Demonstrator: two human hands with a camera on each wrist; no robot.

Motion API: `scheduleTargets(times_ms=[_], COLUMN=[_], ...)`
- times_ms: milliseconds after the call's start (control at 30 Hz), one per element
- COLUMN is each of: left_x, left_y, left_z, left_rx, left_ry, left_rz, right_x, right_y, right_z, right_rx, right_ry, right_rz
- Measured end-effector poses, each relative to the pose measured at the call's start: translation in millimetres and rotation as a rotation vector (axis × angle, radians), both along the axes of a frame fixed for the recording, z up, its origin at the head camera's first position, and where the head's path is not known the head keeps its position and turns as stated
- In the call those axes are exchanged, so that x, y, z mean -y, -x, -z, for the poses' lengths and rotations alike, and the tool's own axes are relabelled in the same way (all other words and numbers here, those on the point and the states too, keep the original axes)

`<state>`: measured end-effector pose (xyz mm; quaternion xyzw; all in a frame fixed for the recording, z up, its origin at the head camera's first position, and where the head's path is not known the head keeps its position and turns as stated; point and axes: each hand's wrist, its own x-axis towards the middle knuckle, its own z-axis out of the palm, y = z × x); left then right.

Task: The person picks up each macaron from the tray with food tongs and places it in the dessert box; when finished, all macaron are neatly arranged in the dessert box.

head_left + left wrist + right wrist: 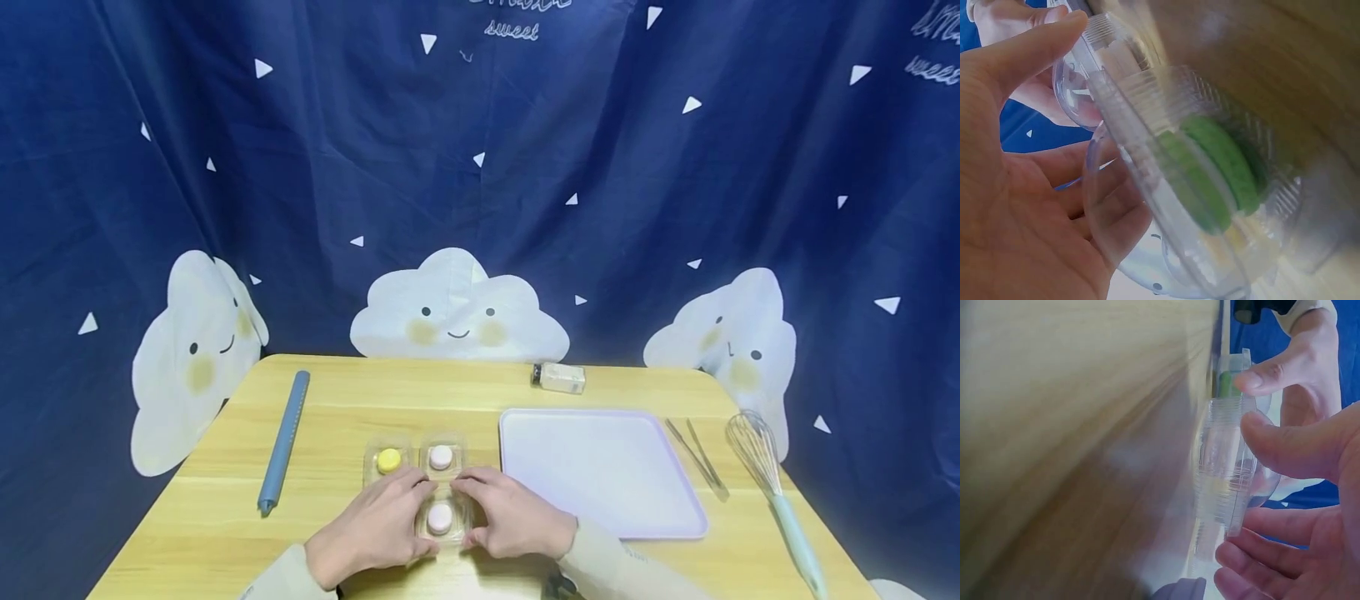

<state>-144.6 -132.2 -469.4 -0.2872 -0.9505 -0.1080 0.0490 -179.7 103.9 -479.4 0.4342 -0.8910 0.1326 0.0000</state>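
Clear plastic macaron boxes stand close together at the front middle of the table. In the head view one holds a yellow macaron (388, 461), one behind holds a pale pink macaron (441, 457), and another pale pink macaron (439, 518) lies in the nearer box. My left hand (382, 521) grips the box with a green macaron (1194, 181), which it hides from the head camera. With thumb at the near edge and fingers at the far edge, my right hand (517, 515) holds the near pink macaron box (1225, 456). Both boxes appear to rest on the table.
A pale lilac tray (600, 475) lies right of the boxes, with tongs (697, 458) and a whisk (776, 500) beyond it. A small jar (561, 378) lies near the back edge. On the left is a blue rod-like tool (283, 442).
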Motion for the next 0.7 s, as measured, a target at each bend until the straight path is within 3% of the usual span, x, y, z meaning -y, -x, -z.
scheduleTargets(times_ms=[167, 300, 400, 500, 700], left_x=[-0.4, -1.3, -0.4, 2.4, 15.9], left_y=[1.1, 8.4, 15.7, 23.2, 43.7], left_z=[-2.4, -10.8, -20.2, -30.7, -58.5], left_rx=[0.003, -0.076, -0.174, -0.245, -0.27], left_ry=[-0.043, -0.119, -0.136, -0.124, -0.13], left_rz=[-0.022, -0.037, -0.032, -0.04, -0.127], right_x=[-7, -13, -17, -20, -35], right_y=[-1.4, 4.7, 12.2, 19.6, 42.0], right_z=[-1.9, -7.9, -14.6, -24.0, -49.9], right_rx=[-0.062, -0.192, -0.308, -0.367, -0.396], right_ry=[0.07, 0.186, 0.238, 0.23, 0.183], right_rz=[0.012, -0.007, -0.029, -0.033, 0.037])
